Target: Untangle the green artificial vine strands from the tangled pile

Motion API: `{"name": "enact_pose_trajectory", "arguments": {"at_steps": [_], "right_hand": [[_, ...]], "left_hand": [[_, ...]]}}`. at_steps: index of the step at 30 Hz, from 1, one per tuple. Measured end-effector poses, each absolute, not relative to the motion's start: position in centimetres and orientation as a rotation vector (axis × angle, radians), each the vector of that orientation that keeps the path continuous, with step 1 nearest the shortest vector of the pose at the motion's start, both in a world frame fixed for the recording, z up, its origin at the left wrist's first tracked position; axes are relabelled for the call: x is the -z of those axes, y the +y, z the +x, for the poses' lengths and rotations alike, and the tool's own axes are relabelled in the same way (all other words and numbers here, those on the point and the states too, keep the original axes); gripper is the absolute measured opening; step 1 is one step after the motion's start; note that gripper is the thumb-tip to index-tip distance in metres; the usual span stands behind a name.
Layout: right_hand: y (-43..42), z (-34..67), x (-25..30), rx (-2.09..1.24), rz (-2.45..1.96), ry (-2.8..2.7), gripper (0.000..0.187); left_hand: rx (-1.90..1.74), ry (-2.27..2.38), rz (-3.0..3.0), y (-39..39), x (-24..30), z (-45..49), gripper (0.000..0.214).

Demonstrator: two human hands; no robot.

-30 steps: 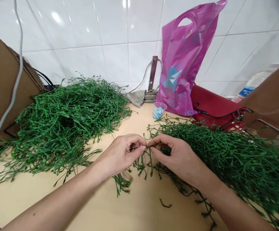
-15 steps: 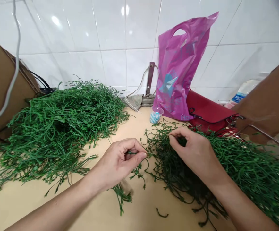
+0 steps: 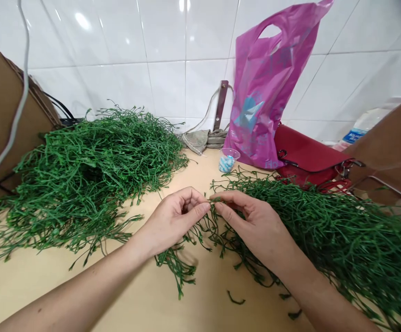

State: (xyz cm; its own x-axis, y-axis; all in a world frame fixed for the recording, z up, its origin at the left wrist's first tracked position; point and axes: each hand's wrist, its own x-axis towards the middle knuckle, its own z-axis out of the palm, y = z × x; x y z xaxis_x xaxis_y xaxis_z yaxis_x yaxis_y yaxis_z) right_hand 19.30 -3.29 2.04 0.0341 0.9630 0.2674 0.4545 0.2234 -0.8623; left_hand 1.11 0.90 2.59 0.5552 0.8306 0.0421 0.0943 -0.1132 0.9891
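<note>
A green stem was in work above the table, pinched by left hand and right hand. A left green heap and right green heap flanked them; whether either was finished could not be determined.

Held stem mostly hidden; green pile at right, cardboard box at left cut off by edges.
</note>
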Motion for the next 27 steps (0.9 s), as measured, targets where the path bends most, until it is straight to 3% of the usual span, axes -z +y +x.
{"name": "enact_pose_trajectory", "arguments": {"at_steps": [12,18,27], "right_hand": [[-3.0,19.2,-1.5,-1.087,-1.154,-1.380,0.018],[-3.2,19.2,-1.6,-1.028,-1.238,-1.428,0.015],[-3.3,18.1,-1.9,-1.300,-1.126,-1.041,0.014]], "left_hand": [[-0.729,0.777,1.491,1.0,-3.0,1.1,0.035],[-0.719,0.773,1.511,1.0,-3.0,1.2,0.037],[-0.664,0.782,1.567,1.2,-2.4,1.2,0.035]]}}
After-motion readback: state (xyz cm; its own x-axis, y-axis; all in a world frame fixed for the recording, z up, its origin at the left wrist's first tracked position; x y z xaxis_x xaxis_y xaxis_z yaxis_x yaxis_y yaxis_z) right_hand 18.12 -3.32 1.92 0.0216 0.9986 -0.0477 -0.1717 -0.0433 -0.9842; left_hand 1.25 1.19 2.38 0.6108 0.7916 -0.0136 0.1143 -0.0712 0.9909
